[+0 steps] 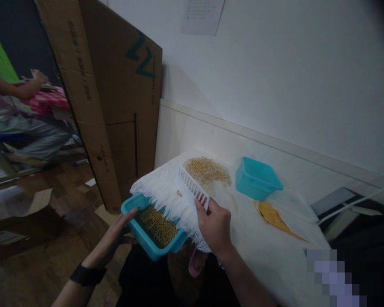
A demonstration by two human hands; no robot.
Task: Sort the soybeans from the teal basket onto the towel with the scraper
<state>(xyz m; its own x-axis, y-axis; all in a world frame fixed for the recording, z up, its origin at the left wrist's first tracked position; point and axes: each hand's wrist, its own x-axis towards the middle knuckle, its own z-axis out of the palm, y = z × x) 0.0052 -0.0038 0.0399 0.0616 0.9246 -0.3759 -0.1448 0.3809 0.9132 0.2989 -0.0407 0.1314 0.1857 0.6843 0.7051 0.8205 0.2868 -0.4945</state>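
Note:
My left hand [113, 238] grips the near-left rim of a teal tray [149, 246] half full of yellowish beans [156, 226], held below the table's left edge. My right hand [215, 226] holds a white slotted plastic scraper [192, 189] on its edge over a white fringed cloth [166, 187] that overhangs the tray. A loose pile of the same beans [208, 169] lies on the cloth farther back. A few stray beans sit beside the scraper.
A second teal tray [257, 178] stands tilted on the white table [269, 251] at the right, with an orange-yellow scrap [273, 218] nearby. A tall cardboard sheet [109, 94] leans at the left. Another person's arm [17, 87] shows far left. A white cable [355, 204] crosses the right.

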